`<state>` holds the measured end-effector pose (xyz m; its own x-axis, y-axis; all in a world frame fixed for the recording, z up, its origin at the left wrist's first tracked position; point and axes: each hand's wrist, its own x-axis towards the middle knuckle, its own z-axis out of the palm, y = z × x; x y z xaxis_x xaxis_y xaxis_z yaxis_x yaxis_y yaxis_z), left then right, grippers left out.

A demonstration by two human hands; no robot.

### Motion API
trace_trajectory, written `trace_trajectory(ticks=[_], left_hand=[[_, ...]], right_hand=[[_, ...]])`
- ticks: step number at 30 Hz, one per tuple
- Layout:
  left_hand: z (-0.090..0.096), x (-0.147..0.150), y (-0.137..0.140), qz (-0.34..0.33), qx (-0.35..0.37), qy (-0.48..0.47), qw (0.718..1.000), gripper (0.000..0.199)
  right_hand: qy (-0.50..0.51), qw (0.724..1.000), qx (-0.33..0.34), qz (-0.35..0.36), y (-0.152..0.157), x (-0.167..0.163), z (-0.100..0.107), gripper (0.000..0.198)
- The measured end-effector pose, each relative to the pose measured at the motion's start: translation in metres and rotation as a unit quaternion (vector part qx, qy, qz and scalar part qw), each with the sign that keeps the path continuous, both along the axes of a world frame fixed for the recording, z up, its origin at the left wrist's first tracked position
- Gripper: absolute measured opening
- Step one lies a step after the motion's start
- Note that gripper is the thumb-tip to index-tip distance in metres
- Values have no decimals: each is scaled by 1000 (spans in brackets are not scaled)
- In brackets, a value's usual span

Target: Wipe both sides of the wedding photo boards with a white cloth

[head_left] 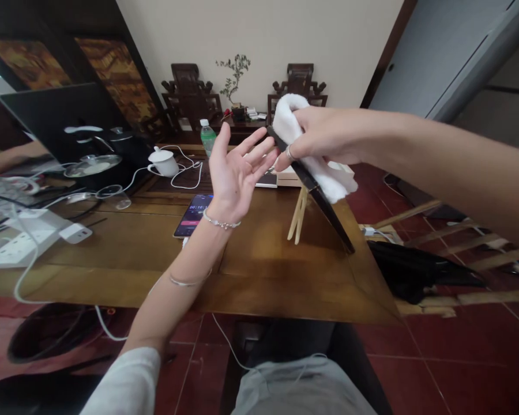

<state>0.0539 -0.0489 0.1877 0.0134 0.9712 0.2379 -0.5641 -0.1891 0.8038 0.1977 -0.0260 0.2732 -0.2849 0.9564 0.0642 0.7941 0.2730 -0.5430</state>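
Note:
A thin dark board (328, 216), seen nearly edge-on, stands tilted near the table's right end. Pale wooden legs (299, 216) show beside it, to its left. My right hand (324, 135) grips a folded white cloth (290, 115) against the board's upper part, and the cloth hangs down along its right side. Palm up and fingers spread, my left hand (237, 176) holds nothing. Its fingertips are close to the board's top edge; whether they touch it I cannot tell. The board's broad face is mostly hidden from this angle.
Left of my forearm lies a phone (194, 216) on the wooden table (259, 271). Further left are a lidded white cup (163, 161), a clear plastic cup (116, 197), a power strip (23, 239) and loose cables. A green-labelled bottle (207, 137) stands behind my left hand.

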Motion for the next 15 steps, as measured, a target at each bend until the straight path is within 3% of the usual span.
trace_trajectory(ticks=[3,9,12,15], left_hand=[[4,7,2,-7,16,-3,1000,61],[3,16,13,-66,63,18,996,60],[-29,22,24,-55,23,80,995,45],[-81,22,30,66,-90,144,983,43]], right_hand=[[-118,992,17,-42,0,-5,6,36],[-71,982,160,-67,-1,15,14,23],[-1,980,168,-108,5,42,25,28],[108,971,139,-160,16,72,22,28]])
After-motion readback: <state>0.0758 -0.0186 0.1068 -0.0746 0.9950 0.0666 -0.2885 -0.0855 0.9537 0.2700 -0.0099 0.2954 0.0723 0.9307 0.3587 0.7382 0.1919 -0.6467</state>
